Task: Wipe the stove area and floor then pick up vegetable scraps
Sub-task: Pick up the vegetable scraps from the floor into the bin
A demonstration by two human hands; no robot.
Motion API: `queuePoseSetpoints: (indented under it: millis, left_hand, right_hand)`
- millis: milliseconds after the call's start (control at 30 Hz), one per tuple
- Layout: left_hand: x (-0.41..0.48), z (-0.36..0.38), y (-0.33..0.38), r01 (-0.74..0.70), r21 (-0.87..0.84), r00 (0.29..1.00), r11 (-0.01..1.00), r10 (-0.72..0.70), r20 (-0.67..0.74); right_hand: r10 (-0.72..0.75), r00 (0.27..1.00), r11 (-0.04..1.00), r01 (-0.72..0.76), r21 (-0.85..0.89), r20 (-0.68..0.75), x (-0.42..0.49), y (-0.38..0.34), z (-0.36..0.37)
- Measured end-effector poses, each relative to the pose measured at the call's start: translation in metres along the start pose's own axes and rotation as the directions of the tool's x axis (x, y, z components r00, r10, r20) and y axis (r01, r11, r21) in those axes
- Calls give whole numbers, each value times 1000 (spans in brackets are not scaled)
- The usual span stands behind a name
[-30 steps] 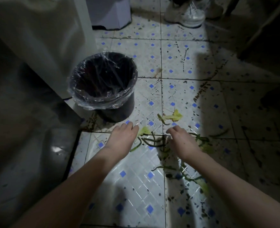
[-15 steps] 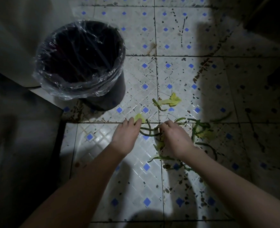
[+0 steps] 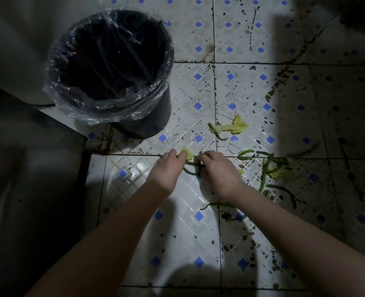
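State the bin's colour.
Black bin, lined with clear plastic; head view.

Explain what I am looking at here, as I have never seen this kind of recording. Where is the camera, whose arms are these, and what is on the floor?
There is no machine. A person wears one wide-angle camera on the head, and it looks down at their own bare arms. The left hand rests its fingers on a yellow-green leaf; whether it grips the leaf is unclear. The right hand curls its fingers round a green stem. More green stems and a leafy scrap lie on the stained tiled floor. A dark bin lined with clear plastic stands ahead to the left.
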State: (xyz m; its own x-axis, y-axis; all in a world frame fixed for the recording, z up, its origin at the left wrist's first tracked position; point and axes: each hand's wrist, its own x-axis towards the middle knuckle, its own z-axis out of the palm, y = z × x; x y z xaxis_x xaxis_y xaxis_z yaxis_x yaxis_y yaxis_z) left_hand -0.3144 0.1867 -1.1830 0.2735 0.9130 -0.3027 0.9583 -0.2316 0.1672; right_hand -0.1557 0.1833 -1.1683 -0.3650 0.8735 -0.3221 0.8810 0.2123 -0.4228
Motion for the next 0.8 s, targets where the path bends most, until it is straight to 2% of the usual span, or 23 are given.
queuePoseSetpoints:
  millis: [200,567,800]
  left_hand:
    - [-5,-3,-8,-1,-57,998,998,-3,-58]
    - [-17,-15,-21,25,-112,994,993,-36,-99]
    - [-27,-33,-17,-5,-91,989,996,-8,-148]
  right_hand:
    - [-2,1000,997,3,-75,25,3,1,9]
    - [-121,992,983,124,-133,30,0,-12,21]
    - [-64,998,993,66,-98,26,-4,-14,5]
